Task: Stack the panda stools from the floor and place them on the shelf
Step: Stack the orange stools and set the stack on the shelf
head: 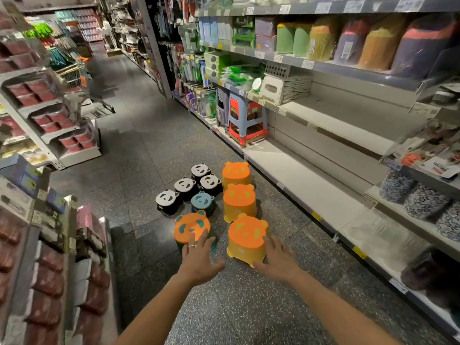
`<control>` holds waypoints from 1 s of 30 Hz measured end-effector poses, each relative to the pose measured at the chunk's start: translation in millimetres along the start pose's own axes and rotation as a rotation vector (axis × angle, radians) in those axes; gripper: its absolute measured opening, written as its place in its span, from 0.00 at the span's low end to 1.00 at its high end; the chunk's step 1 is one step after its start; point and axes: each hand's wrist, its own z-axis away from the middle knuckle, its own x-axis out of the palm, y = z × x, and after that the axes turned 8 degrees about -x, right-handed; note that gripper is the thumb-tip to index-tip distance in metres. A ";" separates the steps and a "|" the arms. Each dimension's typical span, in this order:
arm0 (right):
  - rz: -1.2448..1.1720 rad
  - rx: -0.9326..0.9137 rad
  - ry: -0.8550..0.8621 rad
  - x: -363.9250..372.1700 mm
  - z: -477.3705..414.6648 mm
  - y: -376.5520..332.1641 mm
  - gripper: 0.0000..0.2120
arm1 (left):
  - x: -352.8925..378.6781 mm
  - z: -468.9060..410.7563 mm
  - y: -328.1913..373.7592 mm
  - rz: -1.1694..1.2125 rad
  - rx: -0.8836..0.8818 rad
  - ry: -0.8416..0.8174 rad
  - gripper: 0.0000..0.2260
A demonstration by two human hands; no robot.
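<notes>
Several panda stools stand on the dark floor beside the bottom shelf (306, 185). Three have orange tops on yellow bodies; the nearest of them (246, 235) sits in front of my right hand (278, 260), whose open fingers reach its right side. An orange-topped stool with a teal-green body (190, 226) lies under the spread fingertips of my left hand (199, 260). Behind it are a small teal stool (202, 201) and several black-and-white ones, such as the leftmost (167, 198). Neither hand grips anything.
The white bottom shelf on the right is mostly bare, with taller red and blue stools (246, 120) at its far end and patterned containers (423, 202) on the shelf above. Stocked racks (49, 135) line the left. A shopping cart (74, 75) stands down the aisle.
</notes>
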 end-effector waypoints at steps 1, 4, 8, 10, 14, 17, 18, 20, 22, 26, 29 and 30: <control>0.001 0.003 0.001 2.8 -9.3 4.0 0.47 | 4.1 -8.9 -0.4 -0.004 0.002 -0.013 0.42; -0.029 0.017 -0.006 8.0 -38.4 13.9 0.48 | 13.5 -40.2 -2.8 -0.029 0.013 -0.043 0.42; -0.011 0.040 0.067 22.3 -91.6 30.5 0.47 | 34.5 -103.3 -10.4 -0.023 0.039 -0.053 0.42; 0.005 0.057 0.100 32.8 -124.3 41.5 0.47 | 50.8 -143.0 -14.8 -0.020 0.046 -0.052 0.42; -0.005 0.117 0.082 59.0 -206.0 73.0 0.48 | 93.8 -241.2 -24.8 -0.033 0.057 -0.088 0.43; 0.003 0.171 0.051 82.3 -273.5 103.5 0.47 | 133.2 -318.4 -37.1 -0.026 0.060 -0.136 0.44; -0.001 0.194 0.040 89.5 -296.2 113.6 0.46 | 146.6 -342.8 -42.8 -0.020 0.069 -0.150 0.44; -0.020 0.237 0.041 103.0 -341.1 133.8 0.46 | 173.0 -391.7 -54.3 -0.033 0.101 -0.186 0.44; -0.035 0.270 0.064 114.4 -384.3 151.5 0.47 | 195.2 -441.0 -63.9 -0.086 0.139 -0.206 0.45; -0.082 0.329 0.107 141.7 -455.0 186.5 0.49 | 235.6 -531.5 -73.9 -0.104 0.149 -0.227 0.46; -0.114 0.361 0.100 163.9 -494.3 218.1 0.50 | 265.8 -581.7 -72.2 -0.110 0.163 -0.232 0.46; -0.132 0.366 0.103 171.4 -505.1 227.9 0.50 | 276.0 -594.9 -69.8 -0.114 0.172 -0.228 0.46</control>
